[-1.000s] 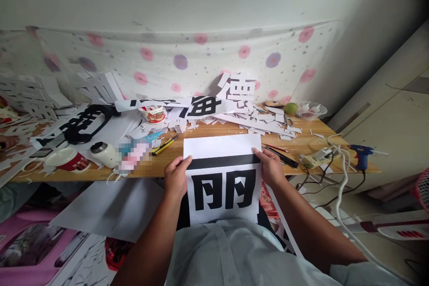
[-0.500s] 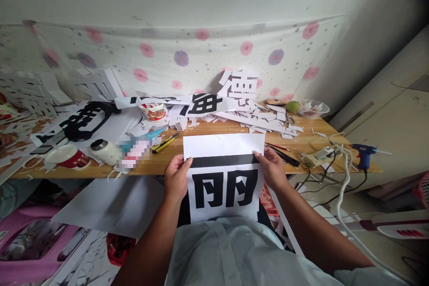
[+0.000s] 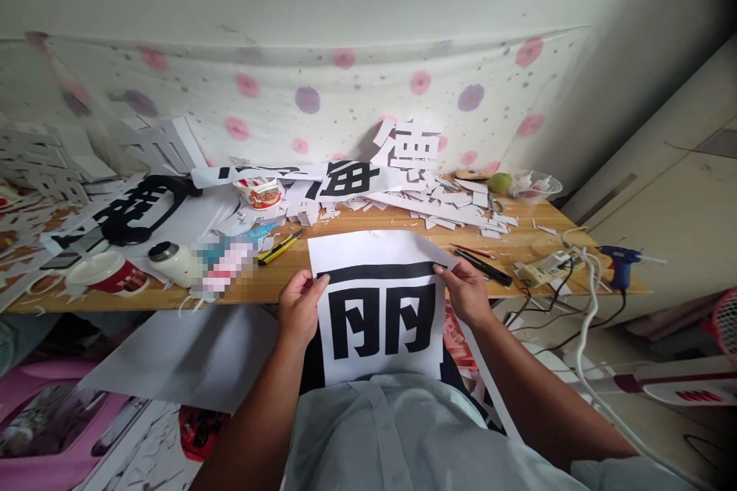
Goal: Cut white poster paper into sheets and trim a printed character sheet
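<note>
A white paper sheet (image 3: 377, 253) printed with a large black Chinese character is held up in front of my body, at the table's front edge. My left hand (image 3: 299, 305) pinches its left side, thumb on the front near the end of the black bar. On the opposite side my right hand (image 3: 467, 293) grips the sheet the same way. The paper's top bows a little, and its lower edge rests against my lap. Behind the sheet's left corner lies a yellow utility knife (image 3: 280, 247). Black pens (image 3: 484, 267) lie just beyond my right hand.
The wooden table (image 3: 328, 226) bears many white offcuts (image 3: 461, 211), a noodle cup (image 3: 259, 193), a red-and-white tub (image 3: 115, 274) and a white bottle (image 3: 170, 262). On the right are a power strip (image 3: 544, 267), a blue glue gun (image 3: 622, 267) and hanging cables. A pink stool (image 3: 57, 430) stands low left.
The sheet's upper right part has bent and its top edge now curves. Both hands keep their hold. The whole view has shifted slightly.
</note>
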{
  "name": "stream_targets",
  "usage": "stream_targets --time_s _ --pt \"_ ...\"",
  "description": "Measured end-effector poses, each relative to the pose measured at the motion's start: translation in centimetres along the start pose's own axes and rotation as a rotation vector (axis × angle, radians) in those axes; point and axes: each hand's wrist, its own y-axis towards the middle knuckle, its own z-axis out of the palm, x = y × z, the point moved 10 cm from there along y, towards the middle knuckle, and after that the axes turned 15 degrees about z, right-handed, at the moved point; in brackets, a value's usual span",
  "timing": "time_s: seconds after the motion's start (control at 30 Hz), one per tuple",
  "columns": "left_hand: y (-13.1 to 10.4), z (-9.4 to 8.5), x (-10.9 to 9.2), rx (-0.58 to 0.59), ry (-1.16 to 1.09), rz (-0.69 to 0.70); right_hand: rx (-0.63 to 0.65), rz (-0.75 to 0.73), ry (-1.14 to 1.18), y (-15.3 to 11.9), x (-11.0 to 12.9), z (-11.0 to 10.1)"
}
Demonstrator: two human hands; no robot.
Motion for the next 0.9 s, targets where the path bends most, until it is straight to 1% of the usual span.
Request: stream_targets --time_s 0.13,0.23,0.33,0.43,0.53,0.6,0.67,0.73,0.8,0.87,0.9 --pt "0.4 0.8 0.2 0.055 0.064 -0.028 0.078 0.052 0.042 0.5 0.0 1.2" --pt "1.0 0.9 0.9 0.051 0.037 -0.073 0.101 0.136 0.074 0.7 -0.4 2.1" --pt "1.6 1.1 1.7 0.05 -0.015 -0.137 0.062 0.141 0.109 0.7 -0.5 2.1" --pt "2.2 1.4 2.0 0.037 -0.015 -0.151 0.031 0.129 0.12 0.8 -0.7 2.0" --pt "2.9 1.6 1.7 0.0 0.007 -0.132 0.039 0.224 0.099 1.0 -1.6 2.3" --pt "3.7 2.0 0.9 -0.015 0.001 -0.12 0.04 0.246 0.108 1.3 -1.1 2.5" --pt "4.8 2.8 -0.4 0.007 -0.035 -0.111 0.041 0.2 0.126 1.6 0.7 2.8" --pt "6.2 3.9 -2.5 0.057 -0.065 -0.068 0.052 0.126 0.141 1.8 3.2 3.2" --pt "7.2 4.6 -4.9 0.096 -0.071 0.007 0.068 0.061 0.157 1.6 5.4 3.6" --pt "7.1 4.7 -6.6 0.112 -0.058 0.066 0.076 0.002 0.174 0.8 6.8 3.6" --pt "6.4 4.4 -7.0 0.117 -0.042 0.081 0.073 -0.024 0.175 0.1 7.1 3.4"
